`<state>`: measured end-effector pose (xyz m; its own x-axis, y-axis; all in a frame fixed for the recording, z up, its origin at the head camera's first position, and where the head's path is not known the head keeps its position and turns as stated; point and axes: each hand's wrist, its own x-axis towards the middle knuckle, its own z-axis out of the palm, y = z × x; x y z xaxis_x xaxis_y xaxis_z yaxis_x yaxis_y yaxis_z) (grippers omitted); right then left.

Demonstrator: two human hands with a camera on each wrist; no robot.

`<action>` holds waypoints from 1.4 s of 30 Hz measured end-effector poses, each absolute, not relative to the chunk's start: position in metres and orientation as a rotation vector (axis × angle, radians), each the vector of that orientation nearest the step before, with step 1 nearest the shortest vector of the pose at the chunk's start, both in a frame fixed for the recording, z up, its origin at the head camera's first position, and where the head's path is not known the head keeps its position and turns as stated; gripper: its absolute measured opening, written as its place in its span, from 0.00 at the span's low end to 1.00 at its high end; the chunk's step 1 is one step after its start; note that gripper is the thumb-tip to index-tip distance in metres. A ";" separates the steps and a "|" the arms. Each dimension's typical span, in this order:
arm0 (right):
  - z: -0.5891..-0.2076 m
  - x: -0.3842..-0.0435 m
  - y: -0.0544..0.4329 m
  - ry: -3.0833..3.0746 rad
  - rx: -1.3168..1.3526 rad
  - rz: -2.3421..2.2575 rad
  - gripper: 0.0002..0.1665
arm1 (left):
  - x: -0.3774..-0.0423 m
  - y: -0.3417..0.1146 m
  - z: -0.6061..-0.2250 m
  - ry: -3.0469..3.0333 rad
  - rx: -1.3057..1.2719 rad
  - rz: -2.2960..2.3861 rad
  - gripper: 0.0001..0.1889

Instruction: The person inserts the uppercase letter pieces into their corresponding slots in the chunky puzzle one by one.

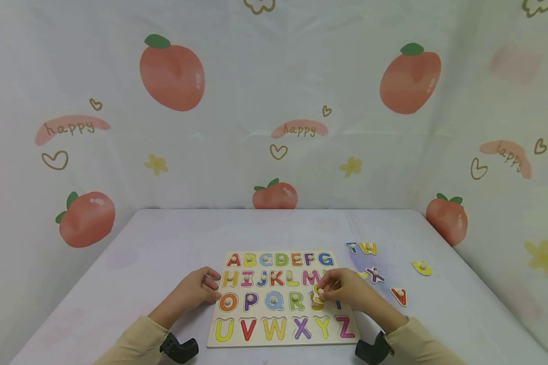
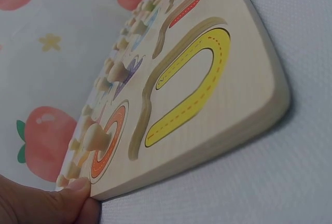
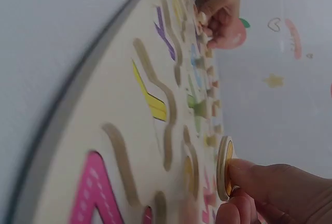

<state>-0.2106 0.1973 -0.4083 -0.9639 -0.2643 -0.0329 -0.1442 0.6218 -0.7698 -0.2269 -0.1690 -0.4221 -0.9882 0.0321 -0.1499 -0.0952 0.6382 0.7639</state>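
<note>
A wooden alphabet puzzle board (image 1: 255,341) lies flat on the table. At its left edge, beside the H and the O, my left hand (image 1: 194,290) holds the rim with bent fingers; the thumb (image 2: 78,185) shows at the edge in the left wrist view. Between thumb and fingers, my right hand (image 1: 349,290) pinches a yellow letter S piece (image 1: 316,292) just above the S recess. Seen from the right wrist, this piece (image 3: 223,168) is tilted on edge, apart from the board. Knobbed letters fill the upper rows; the bottom-row recesses, U to Z, hold no pieces.
Loose letters lie right of the board: a blue T (image 1: 352,247), a yellow W (image 1: 368,248), a purple X (image 1: 375,275), a red V (image 1: 399,296) and a yellow U (image 1: 422,268). Another yellow piece (image 1: 363,275) is partly hidden by the right hand. A printed curtain (image 1: 237,167) hangs behind.
</note>
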 end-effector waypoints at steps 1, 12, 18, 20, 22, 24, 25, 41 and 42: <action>-0.410 -0.210 0.196 2.701 -0.337 -1.254 0.11 | -0.227 -0.169 -0.422 2.706 -0.052 1.276 0.23; -0.419 -0.209 0.191 2.671 -0.350 -1.234 0.09 | -0.227 -0.168 -0.423 2.698 -0.046 1.308 0.23; -0.418 -0.209 0.189 2.686 -0.334 -1.198 0.08 | -0.227 -0.168 -0.423 2.706 -0.044 1.293 0.23; -0.418 -0.210 0.189 2.693 -0.339 -1.182 0.08 | -0.228 -0.169 -0.423 2.706 -0.043 1.291 0.23; -0.418 -0.210 0.188 2.698 -0.350 -1.170 0.08 | -0.228 -0.169 -0.423 2.703 -0.045 1.292 0.23; -0.418 -0.211 0.187 2.697 -0.358 -1.167 0.08 | -0.228 -0.169 -0.423 2.700 -0.048 1.296 0.23; -0.418 -0.211 0.187 2.696 -0.363 -1.165 0.08 | -0.228 -0.169 -0.424 2.698 -0.050 1.299 0.23; -0.415 -0.210 0.187 2.676 -0.392 -1.158 0.08 | -0.228 -0.169 -0.425 2.703 -0.041 1.307 0.23; -0.415 -0.210 0.187 2.675 -0.386 -1.155 0.08 | -0.228 -0.169 -0.425 2.702 -0.041 1.308 0.23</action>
<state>-0.2103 0.1870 -0.4145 -0.9455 -0.3155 -0.0811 -0.1574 0.6604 -0.7342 -0.2279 -0.1695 -0.4252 -0.9899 0.0363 -0.1371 -0.0850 0.6220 0.7784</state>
